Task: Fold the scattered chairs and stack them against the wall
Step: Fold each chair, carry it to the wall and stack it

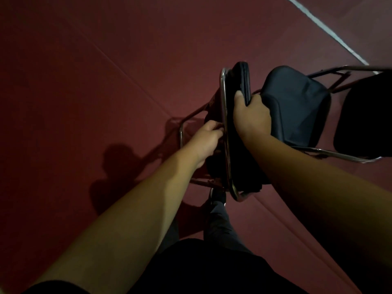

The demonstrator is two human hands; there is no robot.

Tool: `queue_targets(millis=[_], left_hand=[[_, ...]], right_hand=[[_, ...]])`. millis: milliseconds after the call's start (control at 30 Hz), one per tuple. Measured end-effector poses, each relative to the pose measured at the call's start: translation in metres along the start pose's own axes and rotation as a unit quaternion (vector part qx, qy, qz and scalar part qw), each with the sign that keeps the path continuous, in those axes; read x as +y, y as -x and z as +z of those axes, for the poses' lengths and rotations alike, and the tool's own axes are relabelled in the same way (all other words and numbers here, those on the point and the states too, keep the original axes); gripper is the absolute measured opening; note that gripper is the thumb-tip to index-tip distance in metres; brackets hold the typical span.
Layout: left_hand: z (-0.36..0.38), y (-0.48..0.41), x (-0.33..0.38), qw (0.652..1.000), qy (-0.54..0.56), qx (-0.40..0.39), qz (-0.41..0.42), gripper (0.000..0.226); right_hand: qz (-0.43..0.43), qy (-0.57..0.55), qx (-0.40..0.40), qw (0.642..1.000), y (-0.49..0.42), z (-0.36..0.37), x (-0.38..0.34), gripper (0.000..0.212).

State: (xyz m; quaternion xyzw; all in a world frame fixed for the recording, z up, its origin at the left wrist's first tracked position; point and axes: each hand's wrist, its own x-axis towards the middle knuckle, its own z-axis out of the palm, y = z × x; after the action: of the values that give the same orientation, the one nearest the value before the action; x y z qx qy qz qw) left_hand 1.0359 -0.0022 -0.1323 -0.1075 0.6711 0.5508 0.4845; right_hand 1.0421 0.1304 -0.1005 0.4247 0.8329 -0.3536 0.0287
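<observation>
Right hand [251, 115] clamps the chair [241, 78] by its padded black backrest. Left hand [209, 137] fingers curl onto its seat beside the chrome tube. Second chair [297, 107] stands open, cushioned, on the matte red floor [84, 81].

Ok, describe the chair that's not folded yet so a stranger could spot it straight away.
On the red floor, follow the white line in the upper right corner downward to the open chair just right of the right hand. Its padded dark seat faces up on chrome tubing, unlike the folded chair held edge-on by that hand and the left hand.
</observation>
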Motion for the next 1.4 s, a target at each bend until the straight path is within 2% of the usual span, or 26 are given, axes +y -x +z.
queue_targets(millis=[133, 233, 333, 467, 600, 667, 900, 1000, 1100, 1167, 1233, 1300, 1333, 1400], left_hand=[[0.032, 0.001, 0.01, 1.0, -0.017, -0.01, -0.003, 0.033], [0.054, 0.0, 0.011, 1.0, -0.012, -0.017, -0.015, 0.046], [0.068, 0.001, 0.01, 1.0, -0.004, -0.024, -0.019, 0.05], [0.075, 0.0, 0.012, 1.0, 0.015, 0.006, -0.014, 0.044], [0.071, 0.006, 0.02, 0.999, 0.006, 0.03, -0.026, 0.021], [0.065, 0.011, 0.025, 0.999, -0.003, 0.037, -0.029, 0.028], [0.013, 0.035, 0.026, 0.984, 0.053, 0.164, -0.038, 0.097], [-0.018, 0.057, 0.033, 0.963, 0.016, 0.267, -0.035, 0.098], [-0.048, 0.064, 0.025, 0.921, -0.068, 0.381, -0.047, 0.099], [-0.071, 0.066, 0.02, 0.908, -0.084, 0.407, -0.049, 0.103], [-0.09, 0.069, 0.02, 0.908, -0.091, 0.406, -0.054, 0.094], [-0.107, 0.071, 0.02, 0.911, -0.097, 0.398, -0.056, 0.089], [-0.115, 0.072, 0.02, 0.91, -0.102, 0.398, -0.055, 0.088], [-0.128, 0.074, 0.018, 0.907, -0.113, 0.402, -0.06, 0.086]], right_hand=[[0.023, -0.042, -0.013, 0.999, -0.021, -0.023, 0.029, 0.068], [0.035, -0.07, -0.029, 0.996, -0.032, -0.034, 0.043, 0.066], [0.054, -0.119, -0.048, 0.99, -0.04, -0.043, 0.052, 0.062], [0.118, -0.224, -0.081, 0.964, -0.039, -0.044, 0.051, 0.064], [0.175, -0.319, -0.105, 0.926, -0.03, -0.039, 0.046, 0.064], [0.19, -0.354, -0.117, 0.908, -0.022, -0.034, 0.037, 0.058], [0.167, -0.391, -0.226, 0.877, 0.029, 0.009, -0.016, 0.051], [0.132, -0.361, -0.259, 0.886, 0.052, 0.032, -0.033, 0.053], [0.079, -0.295, -0.347, 0.887, 0.054, 0.055, -0.03, 0.06], [0.052, -0.228, -0.378, 0.896, 0.056, 0.064, -0.039, 0.062], [-0.013, -0.114, -0.345, 0.931, 0.054, 0.07, -0.049, 0.054], [-0.107, 0.034, -0.207, 0.972, 0.046, 0.077, -0.048, 0.043], [-0.134, 0.096, -0.125, 0.978, 0.042, 0.078, -0.045, 0.039], [-0.126, 0.157, -0.022, 0.979, 0.034, 0.077, -0.033, 0.045]])
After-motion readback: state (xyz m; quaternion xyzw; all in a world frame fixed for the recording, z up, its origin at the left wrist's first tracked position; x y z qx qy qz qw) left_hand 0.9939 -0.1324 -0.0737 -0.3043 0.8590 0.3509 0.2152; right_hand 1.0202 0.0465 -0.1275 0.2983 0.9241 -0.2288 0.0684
